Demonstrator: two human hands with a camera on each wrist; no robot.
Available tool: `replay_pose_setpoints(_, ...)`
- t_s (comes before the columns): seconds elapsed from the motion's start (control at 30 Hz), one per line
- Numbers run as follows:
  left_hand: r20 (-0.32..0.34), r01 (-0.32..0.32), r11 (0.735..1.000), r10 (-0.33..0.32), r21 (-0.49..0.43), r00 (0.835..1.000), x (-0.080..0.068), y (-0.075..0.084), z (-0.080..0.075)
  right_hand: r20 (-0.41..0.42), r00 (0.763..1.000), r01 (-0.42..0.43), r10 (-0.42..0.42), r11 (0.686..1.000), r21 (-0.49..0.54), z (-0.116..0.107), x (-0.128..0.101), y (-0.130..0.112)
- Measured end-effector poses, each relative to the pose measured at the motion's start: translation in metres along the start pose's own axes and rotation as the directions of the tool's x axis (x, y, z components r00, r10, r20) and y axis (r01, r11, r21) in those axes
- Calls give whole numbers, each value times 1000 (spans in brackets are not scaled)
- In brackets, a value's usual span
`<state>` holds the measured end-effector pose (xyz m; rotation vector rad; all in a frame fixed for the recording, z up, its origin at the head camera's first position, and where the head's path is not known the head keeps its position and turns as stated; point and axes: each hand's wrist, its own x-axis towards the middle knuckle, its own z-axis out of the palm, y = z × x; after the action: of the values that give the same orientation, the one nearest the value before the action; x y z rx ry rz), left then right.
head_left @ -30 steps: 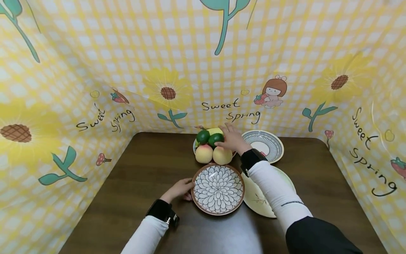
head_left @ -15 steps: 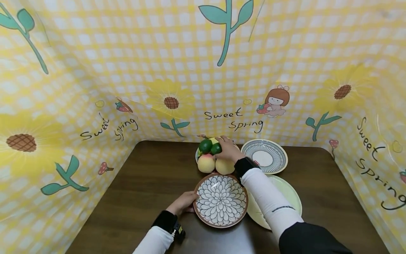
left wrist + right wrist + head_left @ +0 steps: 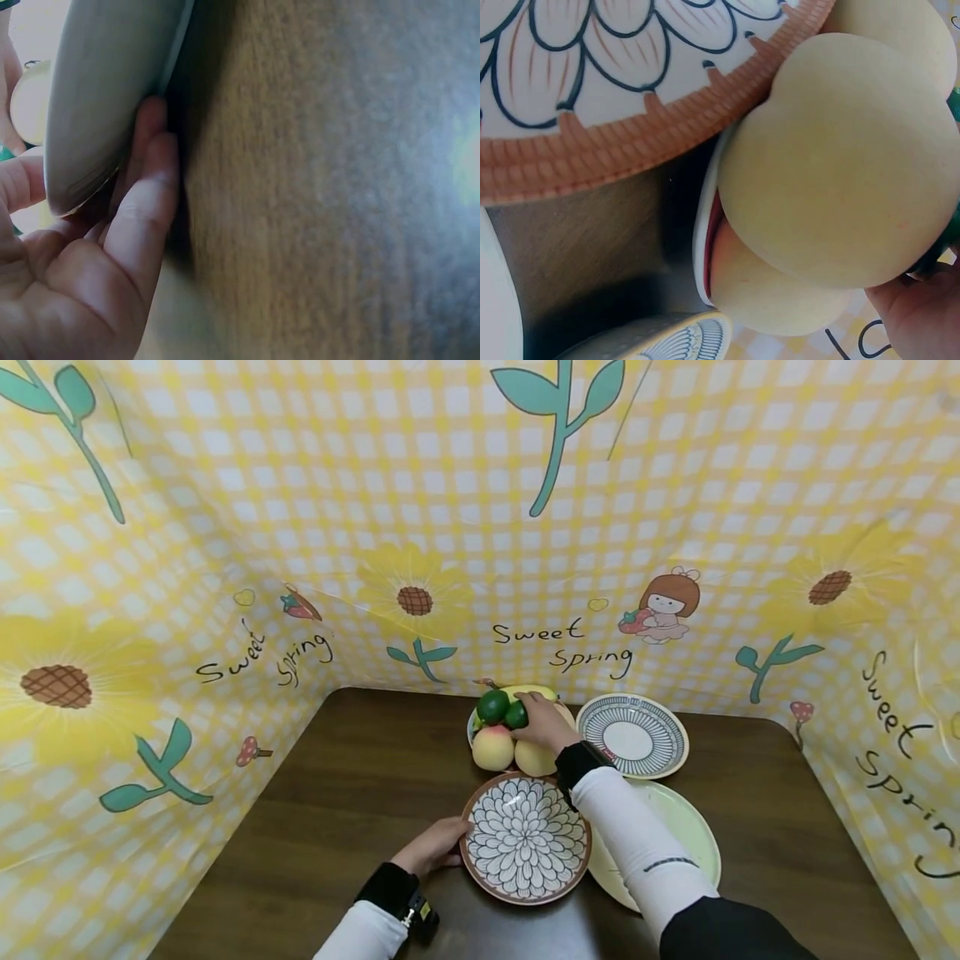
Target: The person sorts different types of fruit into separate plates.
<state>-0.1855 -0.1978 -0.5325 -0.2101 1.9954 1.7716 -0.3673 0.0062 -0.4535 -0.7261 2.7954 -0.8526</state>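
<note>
While my left hand [image 3: 433, 849] steadies the flower plate [image 3: 525, 837] near the table's [image 3: 352, 793] front edge, fingers [image 3: 142, 202] straight against its rim to keep it from sliding, my right hand [image 3: 543, 724] reaches over it to the fruit dish [image 3: 472, 727] at the back edge. Fingers are curled down over a green fruit [image 3: 515, 715] on top of the pile; a second green one [image 3: 492, 706] sits just beside it, two peaches [image 3: 492, 748] in front, something yellow behind. Right of the dish sits a striped plate [image 3: 632, 737]; a pale plate [image 3: 675, 827] lies under my right sleeve. A second ago that hand lay flatter over the fruit with fingers spread; now it has closed in on the green one. Left hand hasn't budged from the rim.
</note>
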Motion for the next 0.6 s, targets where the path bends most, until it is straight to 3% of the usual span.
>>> replay_pose_setpoints(0.3,56,-3,1000,5,-29,998,-1,-4,-4,-16,1000,-11,12,999,40,3,1,4)
replay_pose_setpoints(0.6,76,-13,999,16,-35,997,-3,-6,-6,-54,998,15,-15,1000,2,2,2,3)
